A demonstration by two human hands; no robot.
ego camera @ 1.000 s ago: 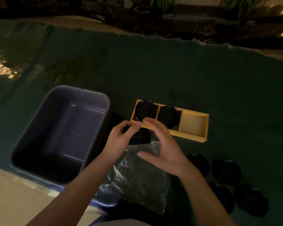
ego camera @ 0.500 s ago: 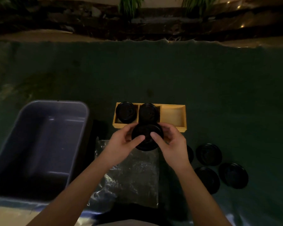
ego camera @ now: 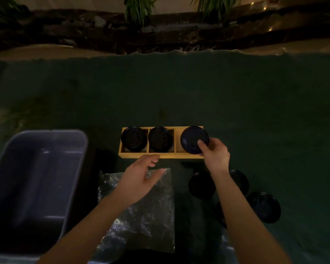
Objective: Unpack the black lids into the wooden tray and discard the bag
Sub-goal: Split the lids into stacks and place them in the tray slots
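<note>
The wooden tray (ego camera: 161, 155) has three compartments. Black lids sit in the left compartment (ego camera: 133, 139) and in the middle one (ego camera: 160, 139). My right hand (ego camera: 214, 153) grips a black lid (ego camera: 191, 139) by its near edge, over the right compartment. My left hand (ego camera: 142, 175) hovers with fingers apart, holding nothing, just in front of the tray and above the clear plastic bag (ego camera: 141, 214), which lies flat on the green cloth.
A grey plastic tub (ego camera: 36, 180) stands at the left. Several loose black lids (ego camera: 264, 206) lie on the cloth to the right of the bag, partly behind my right forearm. Beyond the cloth's far edge are soil and plants.
Both hands held a lid in front of the tray; now the right hand alone has carried it to the right compartment, and the left hand has let go and drawn back over the bag.
</note>
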